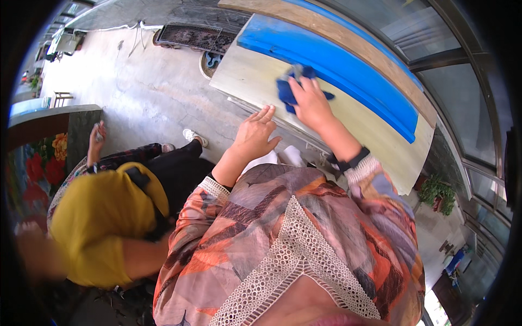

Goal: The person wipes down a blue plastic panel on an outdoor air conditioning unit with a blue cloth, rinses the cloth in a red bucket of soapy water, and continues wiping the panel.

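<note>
My right hand [312, 104] presses a crumpled dark blue cloth [287, 91] onto a pale board or tabletop [367, 134], close to the lower edge of a long blue panel [326, 69]. The cloth has a greyish part beyond my fingers. To the left, my left hand [257, 130] is spread with its fingertips at the near edge of the pale surface, and nothing is held in it. Black bands circle both wrists.
A wooden plank [346, 45] lies beyond the blue panel, by windows. Close on my left is a person in a yellow top [110, 208]. A grill tray [189, 34] stands beyond the table's left end; a potted plant [436, 195] is at right.
</note>
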### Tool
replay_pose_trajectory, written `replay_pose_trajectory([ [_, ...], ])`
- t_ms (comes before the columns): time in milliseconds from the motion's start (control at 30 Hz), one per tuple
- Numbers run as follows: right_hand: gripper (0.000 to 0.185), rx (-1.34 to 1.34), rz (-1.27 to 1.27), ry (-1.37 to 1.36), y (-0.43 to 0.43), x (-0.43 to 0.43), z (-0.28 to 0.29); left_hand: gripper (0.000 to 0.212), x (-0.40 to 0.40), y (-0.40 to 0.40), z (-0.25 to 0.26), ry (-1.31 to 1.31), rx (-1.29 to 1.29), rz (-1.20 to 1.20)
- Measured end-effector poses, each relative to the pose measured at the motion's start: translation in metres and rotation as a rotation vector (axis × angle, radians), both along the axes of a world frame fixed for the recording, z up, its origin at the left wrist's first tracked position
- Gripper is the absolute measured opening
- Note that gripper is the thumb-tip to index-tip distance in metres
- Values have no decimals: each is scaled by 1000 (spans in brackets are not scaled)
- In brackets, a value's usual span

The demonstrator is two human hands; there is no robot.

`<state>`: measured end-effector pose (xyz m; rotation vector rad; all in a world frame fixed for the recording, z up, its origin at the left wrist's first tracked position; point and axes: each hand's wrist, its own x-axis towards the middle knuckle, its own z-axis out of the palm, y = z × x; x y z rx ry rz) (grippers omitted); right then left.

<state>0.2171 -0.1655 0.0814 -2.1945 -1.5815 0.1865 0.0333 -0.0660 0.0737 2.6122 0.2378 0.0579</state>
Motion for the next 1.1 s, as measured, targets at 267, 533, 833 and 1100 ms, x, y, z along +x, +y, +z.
replay_pose_trajectory([
  [267, 49, -3, 259, -54, 219, -55, -20, 40, -13, 45, -3, 72, 106, -221],
  [533, 55, 366, 49, 805, 146, -5, 24, 28, -8, 69, -10, -24, 55, -191],
  [833, 56, -7, -732, -39, -70, 141, -22, 19, 50, 89, 10, 14, -272, -78],
  [1100, 57, -13, -751, 70, -77, 132, -14, 32, 73, 106, -30, -53, -347, 258],
])
